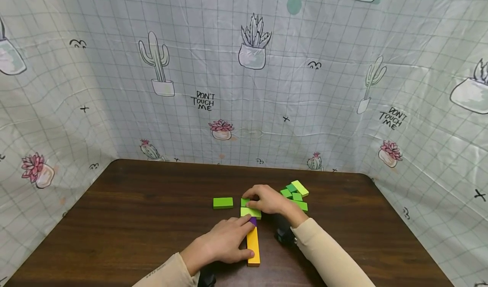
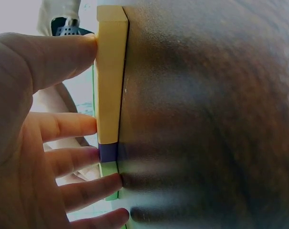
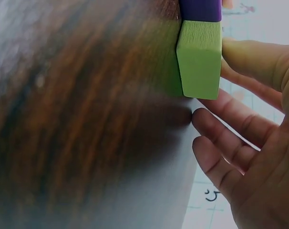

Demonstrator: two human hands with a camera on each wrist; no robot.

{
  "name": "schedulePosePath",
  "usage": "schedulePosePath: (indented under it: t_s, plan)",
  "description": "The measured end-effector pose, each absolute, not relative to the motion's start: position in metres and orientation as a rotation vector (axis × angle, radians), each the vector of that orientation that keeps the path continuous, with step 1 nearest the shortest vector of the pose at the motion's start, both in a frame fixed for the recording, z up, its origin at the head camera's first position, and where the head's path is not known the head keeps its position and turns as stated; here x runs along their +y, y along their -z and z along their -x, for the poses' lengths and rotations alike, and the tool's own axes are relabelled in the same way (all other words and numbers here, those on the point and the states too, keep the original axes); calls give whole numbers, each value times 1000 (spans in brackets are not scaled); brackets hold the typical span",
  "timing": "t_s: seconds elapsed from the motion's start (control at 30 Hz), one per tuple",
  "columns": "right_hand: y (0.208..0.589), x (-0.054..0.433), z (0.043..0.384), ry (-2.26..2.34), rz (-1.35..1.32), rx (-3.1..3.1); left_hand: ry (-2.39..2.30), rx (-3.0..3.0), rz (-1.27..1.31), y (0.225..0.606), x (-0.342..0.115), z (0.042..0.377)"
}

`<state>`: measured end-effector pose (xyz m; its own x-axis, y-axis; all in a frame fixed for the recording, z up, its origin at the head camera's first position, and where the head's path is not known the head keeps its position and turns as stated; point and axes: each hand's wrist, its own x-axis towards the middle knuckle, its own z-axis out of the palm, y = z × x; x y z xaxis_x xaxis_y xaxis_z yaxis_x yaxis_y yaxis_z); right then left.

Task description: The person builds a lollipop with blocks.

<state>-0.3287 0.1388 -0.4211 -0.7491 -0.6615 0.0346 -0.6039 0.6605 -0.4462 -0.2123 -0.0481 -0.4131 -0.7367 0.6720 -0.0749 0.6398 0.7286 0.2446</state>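
Note:
Wooden blocks form a line on the table: a long yellow block [image 1: 253,246], a small purple block [image 1: 253,221], a light green block [image 1: 250,212] and a green block [image 1: 243,202] at the far end. My left hand [image 1: 227,239] rests along the line with fairly straight, spread fingers. Its thumb touches the yellow block, and a fingertip lies by the purple one. My right hand [image 1: 268,200] pinches the far green block between thumb and index finger, partly covering it. In the right wrist view, the light green block [image 3: 199,69] hides that grip.
A single green block [image 1: 223,203] lies left of the line. Several green blocks [image 1: 297,196] sit loosely together beyond the right hand. The dark wooden table [image 1: 126,219] ends at a patterned cloth [image 1: 267,92] behind and at both sides.

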Motion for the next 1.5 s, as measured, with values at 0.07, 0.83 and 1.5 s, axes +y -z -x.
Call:
schedulePosePath:
  t_s: [0.07, 0.83, 1.5]
  plan:
    - [420, 138, 328, 675, 1053, 2735, -301, 2773, -1058, 412, -48, 213]
    - [420, 138, 328, 681, 1047, 2726, -311, 2755, -1047, 414, -48, 213]
    - [416, 155, 328, 775, 932, 2770, -326, 2753, -1038, 414, -48, 212]
